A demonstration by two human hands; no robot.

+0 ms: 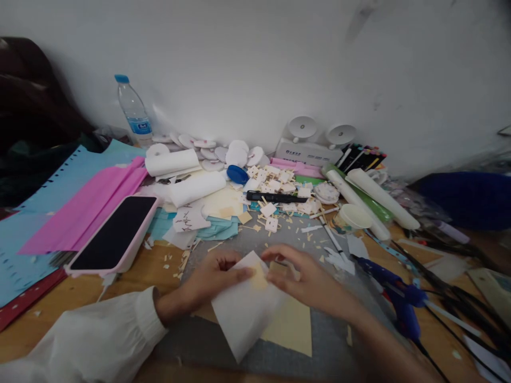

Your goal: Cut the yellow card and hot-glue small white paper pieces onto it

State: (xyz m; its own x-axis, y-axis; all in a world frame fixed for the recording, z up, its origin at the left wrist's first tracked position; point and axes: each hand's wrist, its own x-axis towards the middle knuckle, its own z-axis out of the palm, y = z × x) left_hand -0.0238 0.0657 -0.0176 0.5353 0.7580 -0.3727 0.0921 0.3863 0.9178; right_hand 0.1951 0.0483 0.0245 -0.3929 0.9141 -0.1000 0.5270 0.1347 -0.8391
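My left hand [223,275] is closed on a white sheet of paper [245,322], its thumb lying on top near a small pale yellow piece [259,277]. That piece rests on the paper between my two hands. My right hand [299,274] pinches the paper's right side, fingers curled, with a tan bit partly showing behind them. Part of what the right fingers touch is hidden. Under the paper, a yellow sheet [295,330] lies on a grey mat [331,346].
A phone [115,234] and pink sheets [88,207] lie left. Small white squares with sticks [271,183], a black cutter [275,197] and paper rolls [199,189] are behind. A blue glue gun [395,295], its cord and a paper cup [353,217] stand right.
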